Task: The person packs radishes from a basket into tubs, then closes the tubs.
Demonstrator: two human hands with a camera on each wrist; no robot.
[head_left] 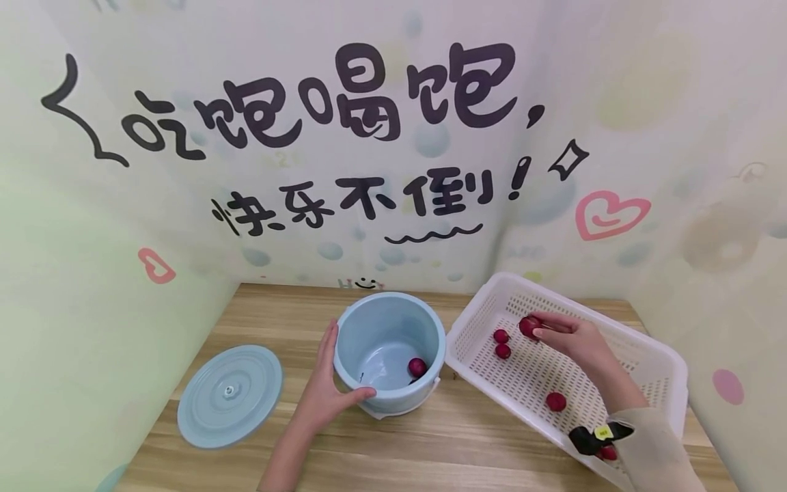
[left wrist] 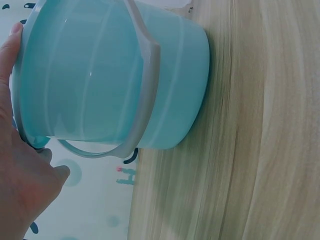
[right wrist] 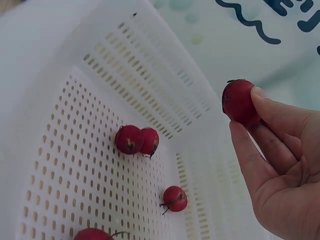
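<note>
My left hand holds the light blue bucket at its left rim, thumb on the near edge and fingers along the outer side. Inside the bucket, a red radish lies toward the right. In the left wrist view, the bucket's pale handle hangs down its side. My right hand pinches another radish between thumb and fingers, raised over the white perforated basket. Several more radishes, including one near the basket's middle, lie in the basket below that hand.
A round blue lid with a small central knob lies left of the bucket on the wooden table. Behind the table rises a wall with black lettering. The basket stands right beside the bucket.
</note>
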